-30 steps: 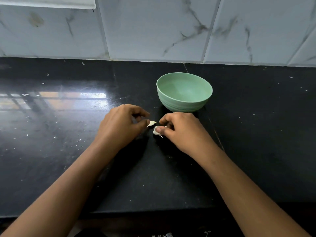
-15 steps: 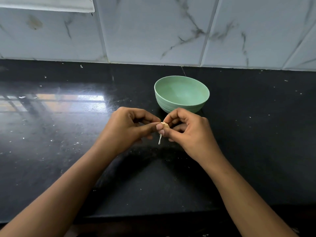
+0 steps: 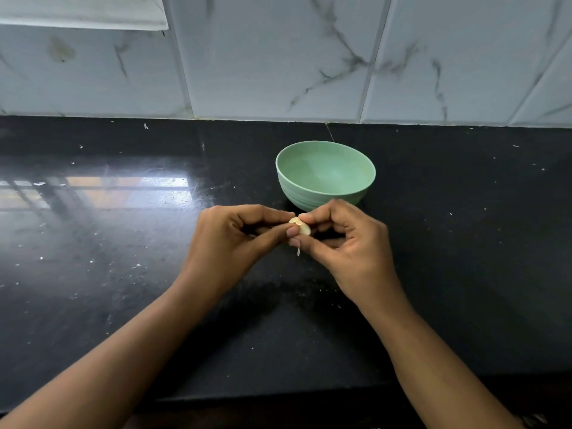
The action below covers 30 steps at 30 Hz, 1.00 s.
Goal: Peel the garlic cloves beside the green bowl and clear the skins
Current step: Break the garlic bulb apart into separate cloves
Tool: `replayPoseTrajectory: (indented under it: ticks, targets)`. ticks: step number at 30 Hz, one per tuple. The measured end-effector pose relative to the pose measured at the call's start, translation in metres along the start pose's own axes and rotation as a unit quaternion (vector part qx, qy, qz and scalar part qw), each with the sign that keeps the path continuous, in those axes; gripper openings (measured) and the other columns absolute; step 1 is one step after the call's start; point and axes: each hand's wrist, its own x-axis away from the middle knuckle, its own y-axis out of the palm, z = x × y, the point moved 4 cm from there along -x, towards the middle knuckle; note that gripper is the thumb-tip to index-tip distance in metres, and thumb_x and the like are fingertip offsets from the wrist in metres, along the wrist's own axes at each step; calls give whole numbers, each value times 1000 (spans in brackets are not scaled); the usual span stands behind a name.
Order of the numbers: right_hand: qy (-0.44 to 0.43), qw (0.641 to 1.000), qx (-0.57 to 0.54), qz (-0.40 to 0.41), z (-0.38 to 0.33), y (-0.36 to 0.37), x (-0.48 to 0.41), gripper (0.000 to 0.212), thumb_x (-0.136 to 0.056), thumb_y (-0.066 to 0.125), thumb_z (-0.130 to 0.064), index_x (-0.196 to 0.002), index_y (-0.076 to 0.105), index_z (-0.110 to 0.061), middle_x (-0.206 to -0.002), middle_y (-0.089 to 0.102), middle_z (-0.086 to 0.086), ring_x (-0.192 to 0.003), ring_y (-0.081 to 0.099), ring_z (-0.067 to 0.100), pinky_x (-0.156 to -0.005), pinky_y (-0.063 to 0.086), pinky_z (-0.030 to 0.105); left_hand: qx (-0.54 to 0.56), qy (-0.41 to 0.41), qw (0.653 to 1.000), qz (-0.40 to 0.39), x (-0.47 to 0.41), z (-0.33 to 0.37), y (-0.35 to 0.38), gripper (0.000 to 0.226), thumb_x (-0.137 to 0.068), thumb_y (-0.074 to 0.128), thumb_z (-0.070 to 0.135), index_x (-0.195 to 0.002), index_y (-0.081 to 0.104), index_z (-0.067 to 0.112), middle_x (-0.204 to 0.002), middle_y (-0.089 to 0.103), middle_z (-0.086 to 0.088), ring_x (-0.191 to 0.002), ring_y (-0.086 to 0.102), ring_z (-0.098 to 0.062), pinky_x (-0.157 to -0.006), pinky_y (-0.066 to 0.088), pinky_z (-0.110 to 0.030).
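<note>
Right in front of the bowl [image 3: 325,176], a bit off the counter [image 3: 464,274] by the look of the shadow underneath, one clove [image 3: 301,226] is being held up between both hands. Its left end is pinched by the left hand [image 3: 230,243], thumb and forefinger curled onto it with the other fingers tucked in. The right side is gripped by the right hand [image 3: 349,246], thumb below and forefinger on top, so both hands are closed on the same clove. The long axis is seen running on a slant, from upper left down to lower right in the view, pretty much crossways between the two hands. A flat, slightly brownish end is turned up toward the camera and the left forefinger. The other end is buried behind the right thumb, so which end is the pointy one can't really be told. A thin pale skin strand [image 3: 298,252] is left dangling straight down from under the clove, just beside the right thumb tip. Most of the clove is blocked by fingertips, only the top face is shown. The bowl is green and sat upright just behind the hands, with its near lower wall partly covered by the right knuckles. The counter is black and glossy, dotted all over with tiny white flecks [image 3: 41,258], and a window reflection [image 3: 123,188] is caught on the left. Grey-veined tiles [image 3: 278,57] are lined up along the back, with a white ledge [image 3: 83,17] poking in at the top left corner.
</note>
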Motion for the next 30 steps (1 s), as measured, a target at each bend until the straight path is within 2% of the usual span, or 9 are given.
replayPoseTrajectory:
  ticks: [2, 5, 7, 12, 16, 21, 26, 30]
  targets:
    - [3, 1000, -15, 3, 2, 0, 0, 21, -70, 81, -9, -82, 68, -21, -85, 69, 3, -78, 69, 20, -67, 59, 45, -22, 21, 999, 12, 1, -1, -1, 18, -72, 80, 35, -89, 75, 31, -83, 72, 21, -68, 68, 4, -64, 57, -21]
    - [16, 999, -41, 4, 3, 0, -1, 18, -70, 80, -12, -81, 69, -22, -85, 71, 4, -79, 69, 23, -71, 58, 48, -30, 35, 999, 20, 1, -2, -2, 24, -75, 71, 40, -97, 74, 30, -89, 73, 19, -74, 70, 0, -67, 59, -30]
    - [27, 998, -52, 0, 3, 0, -1, 15, -71, 79, -12, -80, 69, -20, -85, 72, 4, -80, 70, 24, -73, 58, 48, -25, 29, 999, 20, 1, -2, -2, 21, -75, 72, 37, -95, 75, 30, -88, 73, 19, -74, 70, 0, -68, 59, -31]
    - [51, 996, -70, 2, 2, 1, -1, 20, -74, 78, -6, -80, 69, -22, -82, 74, 3, -76, 71, 20, -72, 59, 38, 16, -16, 1000, 7, -1, -4, 2, 9, -76, 76, 31, -85, 76, 28, -81, 74, 15, -72, 71, -5, -68, 59, -29]
    - [106, 983, -150, -8, 7, 2, -3, 21, -73, 76, -2, -86, 71, -17, -84, 74, 10, -83, 71, 33, -78, 57, 43, 99, -78, 992, -6, -3, -4, 5, 14, -72, 68, 27, -85, 73, 23, -75, 75, 7, -69, 71, -9, -62, 58, -25]
    - [198, 950, -242, -14, 7, 4, -4, 17, -77, 67, 5, -87, 68, -8, -73, 71, 0, -71, 67, 10, -60, 53, 18, 187, -154, 970, -31, -4, -8, 9, 19, -72, 64, 20, -88, 70, 12, -70, 74, 1, -65, 70, -7, -56, 54, -18]
    - [258, 919, -295, -35, 7, 5, -4, 20, -67, 68, -9, -87, 71, -11, -74, 71, 1, -68, 67, 8, -60, 54, 16, 241, -200, 949, -32, -3, -11, 9, 21, -72, 63, 20, -89, 69, 9, -71, 73, -1, -63, 68, -7, -53, 52, -17]
    - [278, 906, -316, -33, 8, 5, -4, 22, -66, 66, -10, -87, 71, -10, -76, 72, 2, -67, 67, 8, -59, 54, 16, 268, -227, 935, -38, -3, -14, 10, 22, -71, 63, 21, -89, 69, 10, -72, 73, -2, -63, 67, -6, -52, 51, -16]
